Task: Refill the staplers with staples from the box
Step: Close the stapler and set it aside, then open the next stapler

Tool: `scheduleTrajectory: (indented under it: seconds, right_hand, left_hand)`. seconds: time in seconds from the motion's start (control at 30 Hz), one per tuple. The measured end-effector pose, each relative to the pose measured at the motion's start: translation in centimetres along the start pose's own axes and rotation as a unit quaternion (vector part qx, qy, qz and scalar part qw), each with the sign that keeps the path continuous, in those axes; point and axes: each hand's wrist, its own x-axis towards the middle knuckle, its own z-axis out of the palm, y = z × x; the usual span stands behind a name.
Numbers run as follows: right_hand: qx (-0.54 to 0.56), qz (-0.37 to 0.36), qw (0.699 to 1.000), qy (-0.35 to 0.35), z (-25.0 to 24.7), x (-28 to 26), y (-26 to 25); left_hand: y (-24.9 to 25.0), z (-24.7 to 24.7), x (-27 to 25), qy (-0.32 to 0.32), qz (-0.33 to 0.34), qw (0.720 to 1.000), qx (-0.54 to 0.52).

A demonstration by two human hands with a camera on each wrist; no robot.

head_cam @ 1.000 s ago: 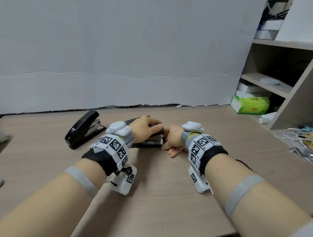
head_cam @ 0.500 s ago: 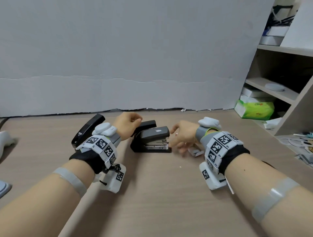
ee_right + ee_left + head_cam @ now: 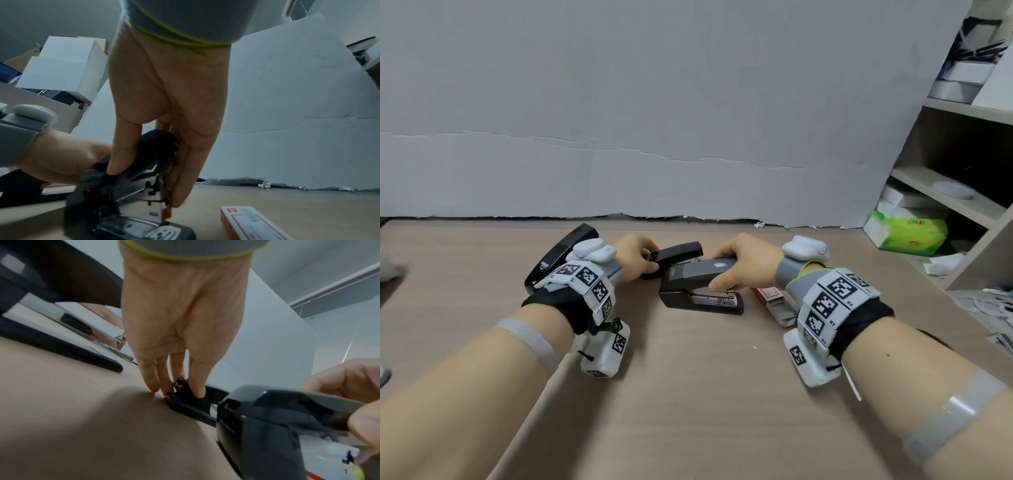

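Note:
A grey-topped stapler (image 3: 700,289) lies at mid-table, and my right hand (image 3: 719,270) grips its top arm near the front, thumb on the near side and fingers over the far side. In the right wrist view that hand (image 3: 146,186) holds the stapler (image 3: 133,224) above its metal magazine. Just behind it lies a smaller black stapler (image 3: 676,253). My left hand (image 3: 650,263) holds its near end, and the left wrist view shows my left hand (image 3: 180,391) pinching that stapler's hinge end (image 3: 180,386). The red and white staple box (image 3: 770,298) lies right of the grey stapler.
A large black stapler (image 3: 561,253) stands on the table behind my left wrist. A shelf unit (image 3: 962,205) with a green tissue pack (image 3: 907,233) and boxes fills the right side. Papers (image 3: 989,308) lie at the table's right edge. A grey wall panel (image 3: 654,137) backs the table.
A second ago both hands held the grey stapler; half a second ago both had let go. Now the right hand grips the grey stapler and the left holds the small black one.

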Motion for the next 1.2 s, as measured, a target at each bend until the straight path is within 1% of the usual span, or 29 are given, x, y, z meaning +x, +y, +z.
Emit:
scheduleTrajectory:
  seconds: [0.13, 0.23, 0.33, 0.43, 0.5, 0.73, 0.8, 0.93, 1.0, 1.13, 1.17, 1.2]
  right_hand:
    - [0.005, 0.040, 0.998, 0.051, -0.7, 0.6, 1.0]
    - [-0.020, 0.094, 0.987, 0.130, -0.6, 1.8, 1.8]
    - [-0.048, 0.150, 0.968, 0.195, -0.5, 3.0, 2.1]
    - [-0.062, 0.192, 0.957, 0.210, -0.7, 3.6, 1.9]
    - [-0.067, 0.206, 0.951, 0.219, -0.7, 4.3, 1.6]
    - [-0.066, 0.216, 0.950, 0.215, -0.5, 6.5, 1.1]
    - [-0.062, 0.219, 0.950, 0.214, -0.6, 6.4, 1.4]
    - [-0.063, 0.209, 0.958, 0.184, -0.7, 5.5, 2.1]
    - [-0.049, 0.203, 0.958, 0.198, -1.1, 5.1, 2.2]
    - [0.008, 0.147, 0.951, 0.273, -2.3, 3.2, 1.5]
    - [0.013, 0.129, 0.952, 0.276, -2.3, 2.5, 1.5]
    - [0.010, 0.115, 0.960, 0.254, -1.9, 2.0, 1.5]
  left_hand:
    - [-0.3, -0.5, 0.0, 0.040, -0.033, 0.998, 0.019]
    - [-0.2, -0.6, -0.2, 0.049, -0.056, 0.997, 0.035]
    - [0.4, -0.5, -0.6, 0.032, -0.067, 0.996, 0.051]
    - [1.2, -0.7, -0.9, 0.001, -0.066, 0.994, 0.089]
    - [1.3, -1.1, -1.1, -0.028, -0.058, 0.991, 0.115]
    - [1.8, -1.9, -2.1, -0.123, -0.001, 0.981, 0.151]
    - [2.0, -1.7, -2.3, -0.137, 0.014, 0.979, 0.150]
    - [2.9, -1.0, -2.8, -0.173, 0.040, 0.975, 0.135]
    - [3.8, -0.5, -3.0, -0.193, 0.058, 0.971, 0.131]
    - [5.1, 0.8, -3.2, -0.198, 0.094, 0.968, 0.125]
    - [5.4, 1.2, -3.3, -0.195, 0.103, 0.967, 0.127]
    - [5.6, 1.6, -3.4, -0.191, 0.110, 0.966, 0.133]
